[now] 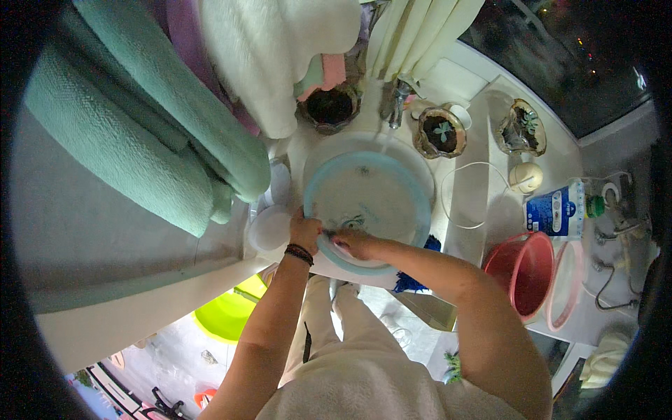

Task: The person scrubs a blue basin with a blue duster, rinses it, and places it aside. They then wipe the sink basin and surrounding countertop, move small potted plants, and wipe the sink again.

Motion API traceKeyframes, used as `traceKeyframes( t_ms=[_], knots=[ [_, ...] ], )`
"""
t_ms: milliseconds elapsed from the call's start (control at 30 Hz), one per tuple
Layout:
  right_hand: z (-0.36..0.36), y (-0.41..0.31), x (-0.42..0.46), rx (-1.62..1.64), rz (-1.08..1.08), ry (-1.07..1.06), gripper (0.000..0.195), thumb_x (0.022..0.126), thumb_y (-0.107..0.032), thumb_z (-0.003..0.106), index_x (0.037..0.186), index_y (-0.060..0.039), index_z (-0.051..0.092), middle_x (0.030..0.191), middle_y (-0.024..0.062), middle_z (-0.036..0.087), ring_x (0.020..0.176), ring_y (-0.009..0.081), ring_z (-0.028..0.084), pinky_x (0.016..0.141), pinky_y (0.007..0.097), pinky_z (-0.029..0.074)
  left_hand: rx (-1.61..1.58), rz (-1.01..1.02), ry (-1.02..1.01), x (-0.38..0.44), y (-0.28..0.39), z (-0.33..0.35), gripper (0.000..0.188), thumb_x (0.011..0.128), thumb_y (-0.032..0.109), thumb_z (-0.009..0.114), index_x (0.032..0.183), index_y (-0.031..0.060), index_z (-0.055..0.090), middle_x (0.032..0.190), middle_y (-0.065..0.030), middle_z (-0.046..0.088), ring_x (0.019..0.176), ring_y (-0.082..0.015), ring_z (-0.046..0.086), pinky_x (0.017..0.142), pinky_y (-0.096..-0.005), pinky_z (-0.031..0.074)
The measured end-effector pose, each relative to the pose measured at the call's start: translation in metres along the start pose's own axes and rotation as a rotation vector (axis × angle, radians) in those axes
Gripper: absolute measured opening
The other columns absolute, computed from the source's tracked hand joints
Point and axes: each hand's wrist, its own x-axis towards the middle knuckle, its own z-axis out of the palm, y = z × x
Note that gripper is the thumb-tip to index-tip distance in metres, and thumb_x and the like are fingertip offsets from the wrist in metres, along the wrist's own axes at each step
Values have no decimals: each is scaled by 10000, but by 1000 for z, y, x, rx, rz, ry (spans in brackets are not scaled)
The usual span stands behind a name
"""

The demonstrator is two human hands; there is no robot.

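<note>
A light-blue-rimmed plastic basin [426, 210] sits in the round white washbasin [336, 140], with cloudy-looking liquid and a printed pattern showing inside. At its near left rim, my left hand [305, 229] is closed, a dark beaded bracelet [299, 253] on the wrist; whether it grips the rim is hidden. My right hand [358, 243] is just beside it, over the near part of the basin, fingers curled on a small dark thing [329, 233] between the two hands. A metal faucet [397, 107] runs a thin stream of water [388, 140] at the basin's far side.
Green towels [142, 121] and a white towel [252, 58] hang at left. Potted plants [440, 132] flank the faucet. A white bowl [270, 228] stands left of the basin. Rightward are a blue-labelled pouch [556, 210] and red bucket [530, 275]. A lime-green basin [223, 315] is below.
</note>
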Motion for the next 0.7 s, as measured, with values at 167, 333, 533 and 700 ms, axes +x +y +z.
traceKeyframes(
  t_ms=[167, 333, 533, 700],
  knots=[
    [-26, 64, 66, -271, 101, 385, 349, 699, -17, 580, 1043, -63, 544, 1098, 162, 511, 1034, 347, 465, 943, 415, 342, 159, 429, -143, 46, -67, -35, 406, 588, -75, 520, 967, 69, 545, 813, -59, 512, 622, -173, 472, 488, -265, 380],
    [-80, 67, -16, -261, 591, 93, 352, 720, -147, 587, 1070, -114, 554, 1052, 189, 509, 1018, 355, 482, 887, 440, 381, -24, 30, -31, 13, -24, -11, 418, 621, -67, 495, 1009, 87, 518, 840, -42, 521, 659, -179, 479, 524, -279, 404],
    [-13, 22, -35, -40, 302, -248, 219, 734, -156, 579, 949, -121, 559, 1043, 148, 488, 1012, 320, 471, 859, 416, 392, 16, 34, 11, 2, -15, 0, 496, 607, -76, 508, 1078, 78, 494, 837, -20, 497, 637, -156, 450, 495, -277, 379],
    [-43, 17, 27, 38, 460, 159, 269, 767, -167, 578, 1021, -84, 548, 1119, 175, 430, 1074, 341, 446, 881, 421, 387, -142, -10, -4, -13, -10, -7, 483, 611, -85, 499, 1077, 43, 491, 832, -23, 495, 658, -142, 456, 512, -263, 390]
  ],
)
